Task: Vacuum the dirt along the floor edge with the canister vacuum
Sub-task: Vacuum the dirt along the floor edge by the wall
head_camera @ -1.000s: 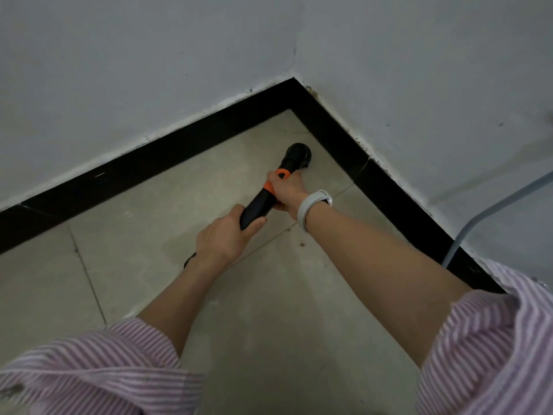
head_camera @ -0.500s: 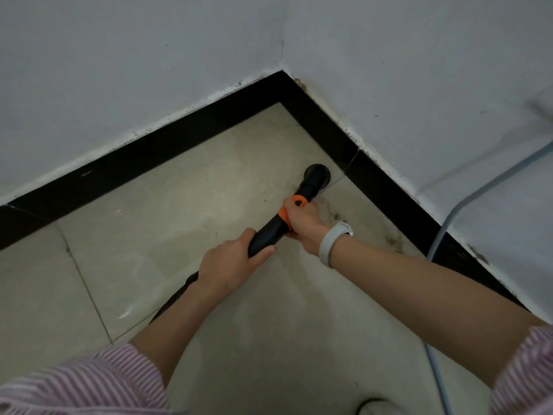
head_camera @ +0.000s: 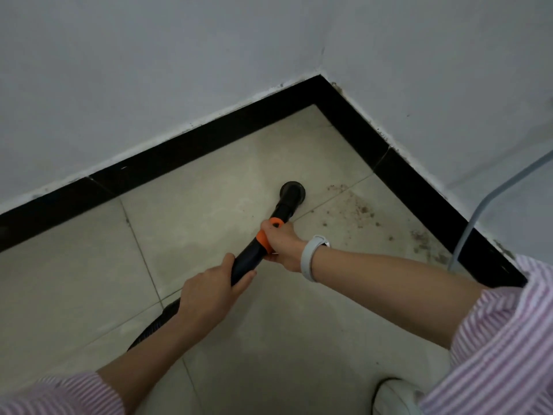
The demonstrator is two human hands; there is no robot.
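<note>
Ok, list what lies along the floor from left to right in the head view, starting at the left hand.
left hand → orange collar → round black nozzle → white wristband → dirt patch → grey cable

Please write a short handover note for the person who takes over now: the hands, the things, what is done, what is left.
Left hand grips the black wand low; right hand grips it at the orange collar.
Nozzle rests on the floor tile, apart from the baseboard.
Done: corner tile looks clean.
Left: dirt along the right baseboard, up to the grey cable.
</note>
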